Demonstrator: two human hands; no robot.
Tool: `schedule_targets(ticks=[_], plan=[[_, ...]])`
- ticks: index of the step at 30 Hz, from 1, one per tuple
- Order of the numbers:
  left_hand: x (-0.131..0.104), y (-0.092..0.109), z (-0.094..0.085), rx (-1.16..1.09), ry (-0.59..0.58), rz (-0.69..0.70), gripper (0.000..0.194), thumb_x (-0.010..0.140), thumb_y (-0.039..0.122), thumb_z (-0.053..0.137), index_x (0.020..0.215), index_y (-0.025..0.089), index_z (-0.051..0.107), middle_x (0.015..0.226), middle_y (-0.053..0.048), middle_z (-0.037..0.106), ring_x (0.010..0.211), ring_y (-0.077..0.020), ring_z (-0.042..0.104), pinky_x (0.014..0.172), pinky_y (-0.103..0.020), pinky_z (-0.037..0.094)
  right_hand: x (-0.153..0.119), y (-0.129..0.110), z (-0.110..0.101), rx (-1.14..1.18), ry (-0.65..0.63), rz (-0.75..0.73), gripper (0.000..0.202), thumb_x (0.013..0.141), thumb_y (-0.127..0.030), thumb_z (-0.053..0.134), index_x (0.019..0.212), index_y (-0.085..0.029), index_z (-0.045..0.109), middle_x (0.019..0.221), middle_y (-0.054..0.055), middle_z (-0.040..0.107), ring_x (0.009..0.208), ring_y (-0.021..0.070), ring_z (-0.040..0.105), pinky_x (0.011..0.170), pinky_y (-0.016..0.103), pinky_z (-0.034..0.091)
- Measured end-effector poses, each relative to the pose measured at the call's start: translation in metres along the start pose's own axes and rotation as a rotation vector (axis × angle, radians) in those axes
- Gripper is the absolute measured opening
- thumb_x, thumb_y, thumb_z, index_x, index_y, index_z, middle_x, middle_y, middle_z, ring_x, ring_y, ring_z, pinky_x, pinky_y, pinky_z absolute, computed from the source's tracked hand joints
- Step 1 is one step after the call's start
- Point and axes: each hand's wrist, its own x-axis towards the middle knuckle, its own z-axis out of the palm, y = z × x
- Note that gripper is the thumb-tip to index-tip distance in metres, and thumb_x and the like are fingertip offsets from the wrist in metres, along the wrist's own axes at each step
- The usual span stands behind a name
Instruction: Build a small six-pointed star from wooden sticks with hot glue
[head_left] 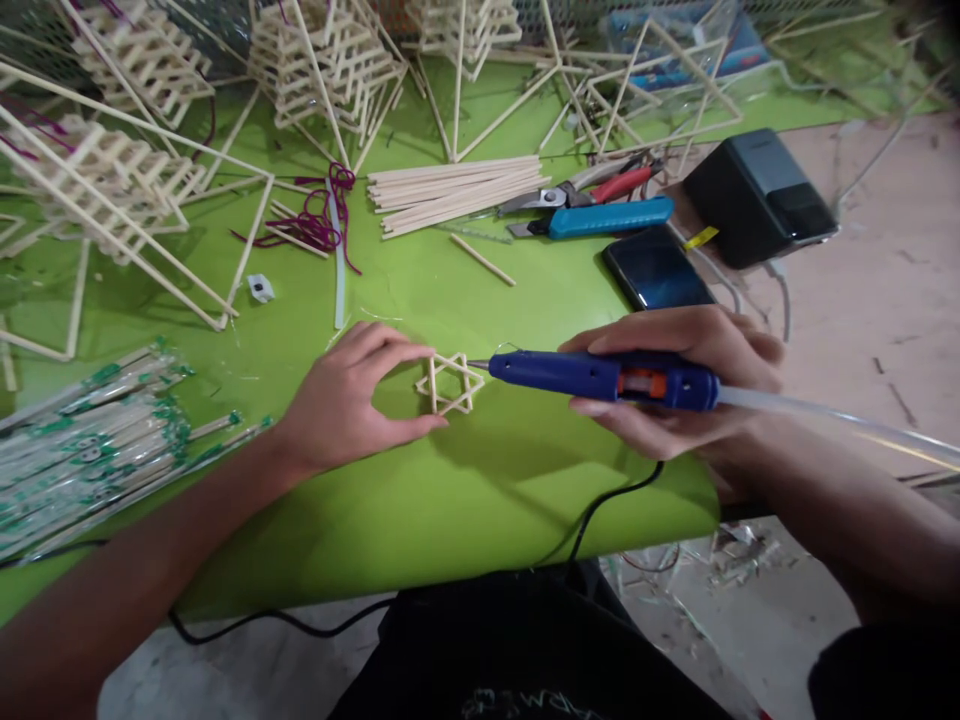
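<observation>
Between the thumb and fingers of my left hand [360,395] is a small six-pointed star made of wooden sticks [430,383], pinched at its left side over the green table. My right hand [675,350] is wrapped round a blue hot glue gun [555,373]. Its metal nozzle meets or nearly meets the upper right of the star. A long clear glue stick [832,412] runs out of the gun's back end. From below the right hand a black cord [611,497] hangs down over the table edge.
Behind lie loose wooden sticks [457,192], pliers [559,195], a blue utility knife [611,217], a phone [656,270] and a dark box-shaped device [757,195]. Stick lattices [322,70] line the back. Purple cord [315,220] and wrapped sticks [97,450] are at left.
</observation>
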Motion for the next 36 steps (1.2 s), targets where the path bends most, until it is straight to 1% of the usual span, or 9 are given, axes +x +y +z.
schedule_targets(ticks=[2, 5, 9, 12, 14, 17, 20, 26, 36], plan=[[-0.001, -0.001, 0.000, 0.005, -0.011, 0.010, 0.070, 0.076, 0.064, 0.078, 0.127, 0.019, 0.062, 0.112, -0.008, 0.063, 0.103, -0.0250, 0.060, 0.089, -0.043, 0.055, 0.002, -0.002, 0.002, 0.022, -0.016, 0.126, 0.025, 0.083, -0.044, 0.075, 0.098, -0.028, 0.063, 0.075, -0.003, 0.072, 0.053, 0.0118, 0.061, 0.051, 0.028, 0.050], [-0.002, -0.004, 0.000, 0.009, -0.023, 0.028, 0.079, 0.073, 0.074, 0.074, 0.128, 0.018, 0.062, 0.113, -0.009, 0.062, 0.103, -0.0260, 0.060, 0.089, -0.045, 0.055, 0.006, -0.002, 0.004, 0.155, -0.075, 0.302, 0.023, 0.084, -0.041, 0.075, 0.100, -0.028, 0.066, 0.087, -0.001, 0.074, 0.063, 0.0138, 0.066, 0.056, 0.029, 0.052], [-0.004, -0.005, 0.000, 0.011, -0.032, 0.021, 0.075, 0.075, 0.072, 0.074, 0.128, 0.019, 0.062, 0.114, -0.009, 0.062, 0.104, -0.0260, 0.060, 0.090, -0.046, 0.056, 0.006, 0.001, 0.012, 0.467, -0.155, 0.630, 0.025, 0.087, -0.042, 0.073, 0.106, -0.028, 0.068, 0.085, 0.001, 0.074, 0.068, 0.0181, 0.070, 0.059, 0.033, 0.054], [-0.005, -0.005, 0.000, 0.002, -0.051, -0.001, 0.070, 0.079, 0.067, 0.073, 0.129, 0.020, 0.062, 0.118, -0.010, 0.061, 0.107, -0.0263, 0.060, 0.094, -0.047, 0.056, 0.005, 0.006, 0.018, 0.614, -0.187, 0.760, 0.025, 0.088, -0.046, 0.072, 0.102, -0.025, 0.070, 0.085, 0.002, 0.075, 0.068, 0.0194, 0.071, 0.060, 0.034, 0.056], [-0.006, -0.004, -0.001, -0.013, -0.069, -0.026, 0.067, 0.081, 0.065, 0.072, 0.130, 0.020, 0.062, 0.120, -0.010, 0.061, 0.109, -0.0266, 0.059, 0.095, -0.048, 0.056, 0.005, 0.009, 0.020, 0.551, -0.213, 0.740, 0.026, 0.088, -0.047, 0.072, 0.099, -0.024, 0.072, 0.085, 0.002, 0.074, 0.070, 0.0193, 0.070, 0.061, 0.033, 0.054], [-0.007, -0.003, -0.002, -0.042, -0.091, -0.053, 0.066, 0.082, 0.062, 0.071, 0.132, 0.021, 0.061, 0.122, -0.010, 0.060, 0.111, -0.0273, 0.059, 0.096, -0.050, 0.056, 0.008, 0.013, 0.023, 0.355, -0.220, 0.545, 0.025, 0.090, -0.044, 0.070, 0.102, -0.022, 0.073, 0.088, 0.003, 0.072, 0.078, 0.0196, 0.068, 0.066, 0.032, 0.051], [-0.008, -0.003, -0.002, -0.062, -0.096, -0.052, 0.065, 0.082, 0.059, 0.071, 0.134, 0.021, 0.060, 0.124, -0.010, 0.060, 0.113, -0.0279, 0.058, 0.097, -0.051, 0.056, 0.012, 0.015, 0.028, 0.273, -0.210, 0.384, 0.028, 0.093, -0.042, 0.065, 0.112, -0.022, 0.071, 0.096, 0.005, 0.071, 0.086, 0.0206, 0.066, 0.075, 0.034, 0.052], [-0.009, -0.003, -0.001, -0.073, -0.085, -0.043, 0.064, 0.084, 0.061, 0.069, 0.134, 0.021, 0.060, 0.123, -0.010, 0.060, 0.112, -0.0273, 0.058, 0.097, -0.050, 0.057, 0.013, 0.015, 0.044, 0.237, -0.206, 0.338, 0.040, 0.094, -0.042, 0.065, 0.128, -0.021, 0.065, 0.098, 0.006, 0.070, 0.084, 0.0189, 0.066, 0.074, 0.031, 0.052], [-0.008, -0.002, -0.002, -0.068, -0.088, -0.026, 0.065, 0.085, 0.058, 0.069, 0.134, 0.017, 0.059, 0.123, -0.011, 0.060, 0.113, -0.0259, 0.057, 0.099, -0.047, 0.056, -0.004, 0.018, 0.041, 0.184, -0.207, 0.308, 0.033, 0.092, -0.038, 0.066, 0.121, -0.020, 0.066, 0.099, 0.007, 0.070, 0.083, 0.0193, 0.067, 0.074, 0.030, 0.053]])
